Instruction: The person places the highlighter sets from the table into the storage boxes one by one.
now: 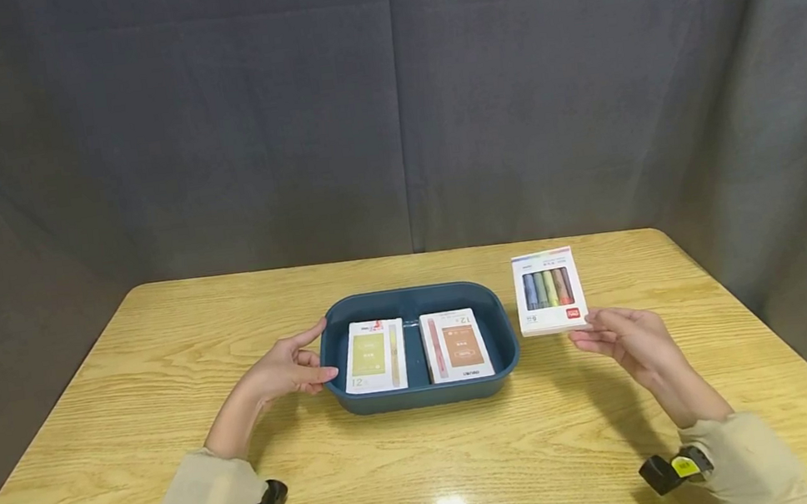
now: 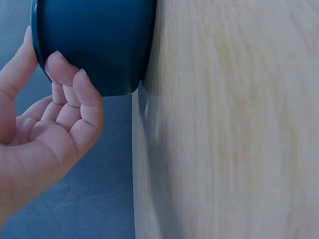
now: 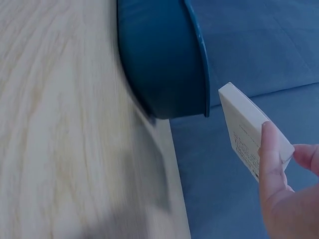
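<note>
A dark teal two-compartment bin (image 1: pixel 424 396) stands on the table, with a white box bearing a yellow-green panel (image 1: pixel 373 357) in its left half. A similar white box with an orange-brown panel (image 1: pixel 458 346) lies in the right half. My left hand (image 1: pixel 291 365) grips the bin's left end, thumb at the rim and curled fingers against the outer wall (image 2: pixel 99 45). To the right of the bin, my right hand (image 1: pixel 629 339) pinches a white box of coloured sticks (image 1: pixel 552 319) by its near right corner. Through its window several coloured sticks show. The right wrist view has this box (image 3: pixel 244 117) raised above table level.
The wooden table (image 1: pixel 158 349) has rounded far corners. Grey curtains (image 1: pixel 268 134) hang behind it and along both sides. Straps with dark camera mounts (image 1: pixel 273 498) sit on both wrists.
</note>
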`<state>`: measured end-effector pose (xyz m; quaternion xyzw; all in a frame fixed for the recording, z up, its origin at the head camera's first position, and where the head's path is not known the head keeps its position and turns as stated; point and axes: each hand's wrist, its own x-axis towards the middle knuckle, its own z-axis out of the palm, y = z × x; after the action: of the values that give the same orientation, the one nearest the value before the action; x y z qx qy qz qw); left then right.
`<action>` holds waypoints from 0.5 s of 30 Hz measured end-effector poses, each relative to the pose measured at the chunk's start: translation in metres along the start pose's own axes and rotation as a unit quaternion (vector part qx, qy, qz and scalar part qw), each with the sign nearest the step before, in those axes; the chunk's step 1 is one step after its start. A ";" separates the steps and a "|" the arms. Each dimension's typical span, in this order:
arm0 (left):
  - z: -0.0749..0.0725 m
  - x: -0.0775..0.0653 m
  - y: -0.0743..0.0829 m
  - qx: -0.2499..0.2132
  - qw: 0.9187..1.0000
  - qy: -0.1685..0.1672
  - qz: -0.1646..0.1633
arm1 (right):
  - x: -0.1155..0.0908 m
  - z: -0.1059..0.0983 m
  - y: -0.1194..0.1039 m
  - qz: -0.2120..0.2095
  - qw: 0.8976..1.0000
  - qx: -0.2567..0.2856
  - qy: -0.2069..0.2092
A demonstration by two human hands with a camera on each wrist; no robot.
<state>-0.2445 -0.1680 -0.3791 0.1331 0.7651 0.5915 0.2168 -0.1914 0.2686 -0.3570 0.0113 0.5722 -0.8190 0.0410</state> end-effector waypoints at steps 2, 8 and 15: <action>0.000 0.000 0.000 0.000 1.000 -0.002 0.000 | 0.000 0.003 0.000 0.003 1.000 0.002 -0.002; 0.000 0.000 0.001 -0.001 1.000 -0.002 0.001 | 0.000 0.014 0.002 0.013 1.000 -0.015 -0.003; 0.001 0.000 0.002 -0.002 1.000 -0.002 0.001 | 0.004 0.027 0.008 0.017 0.999 -0.039 -0.009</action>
<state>-0.2438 -0.1670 -0.3774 0.1343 0.7633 0.5932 0.2179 -0.1940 0.2404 -0.3554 0.0118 0.6029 -0.7955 0.0606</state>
